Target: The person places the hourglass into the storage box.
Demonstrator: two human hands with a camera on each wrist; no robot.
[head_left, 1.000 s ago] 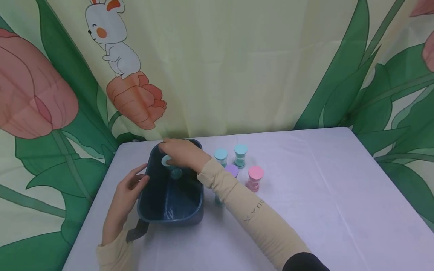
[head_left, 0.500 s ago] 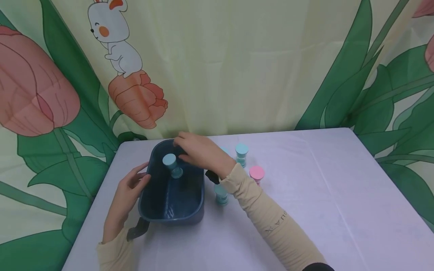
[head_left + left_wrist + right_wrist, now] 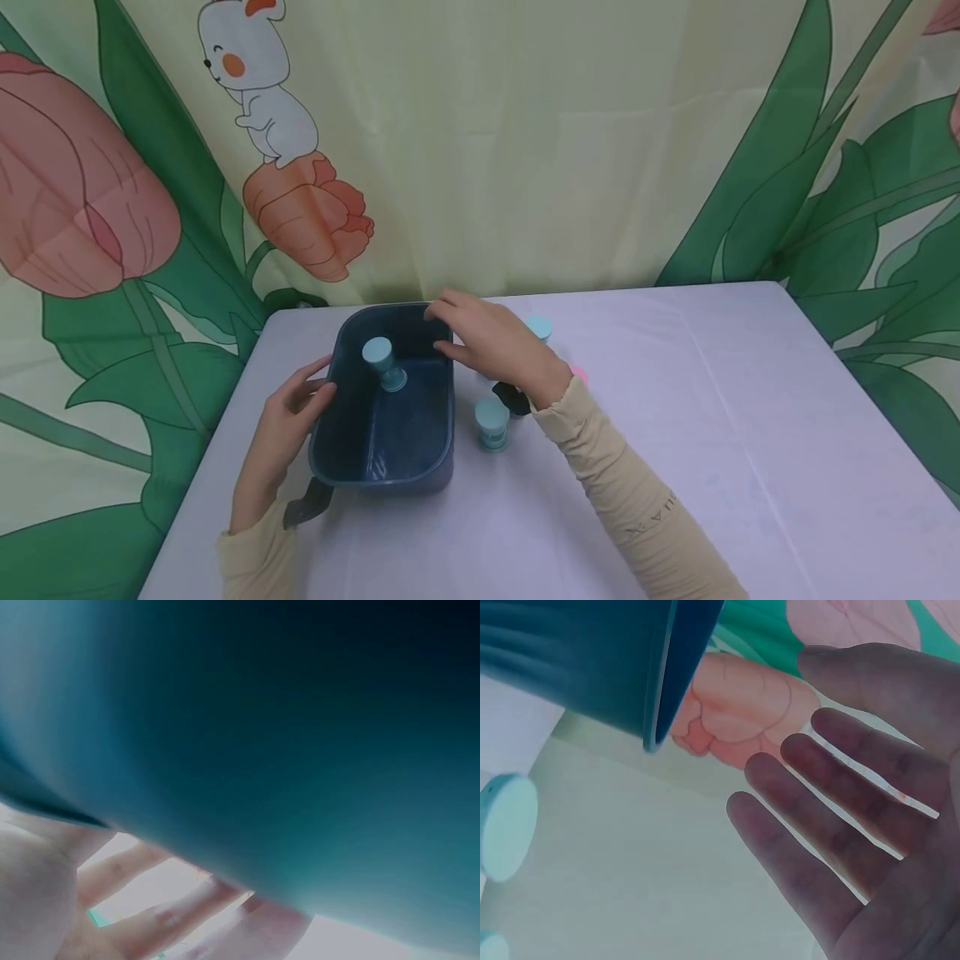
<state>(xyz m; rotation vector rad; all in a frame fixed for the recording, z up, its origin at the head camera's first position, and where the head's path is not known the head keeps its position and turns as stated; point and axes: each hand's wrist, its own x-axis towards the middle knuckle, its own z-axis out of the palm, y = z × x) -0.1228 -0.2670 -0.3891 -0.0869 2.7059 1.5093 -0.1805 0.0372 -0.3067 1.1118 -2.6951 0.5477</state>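
Note:
A dark blue bin [image 3: 431, 479] stands on the left half of the table. One light blue sand timer [image 3: 378, 353] is inside it, against the divide in its floor. My left hand [image 3: 287, 423] rests along the bin's left side; in the left wrist view its straight fingers [image 3: 169, 919] lie against the wall. Above the bin's right rim is my right hand [image 3: 498, 337], holding nothing, fingers spread in the right wrist view. Under the right forearm's left edge stands another light blue sand timer [image 3: 492, 418]. Behind the right hand, one light blue top [image 3: 538, 327] shows partly.
A sliver of a pink sand timer [image 3: 579, 375] peeks out beside the right wrist; other timers there are hidden by the hand. The white-covered table [image 3: 720, 433] extends to the right. A printed curtain [image 3: 540, 150] hangs directly behind the table's back edge.
My right hand has let go of the light blue sand timer inside the bin and drawn back to the right, over the rim. The left hand stays at the bin's side.

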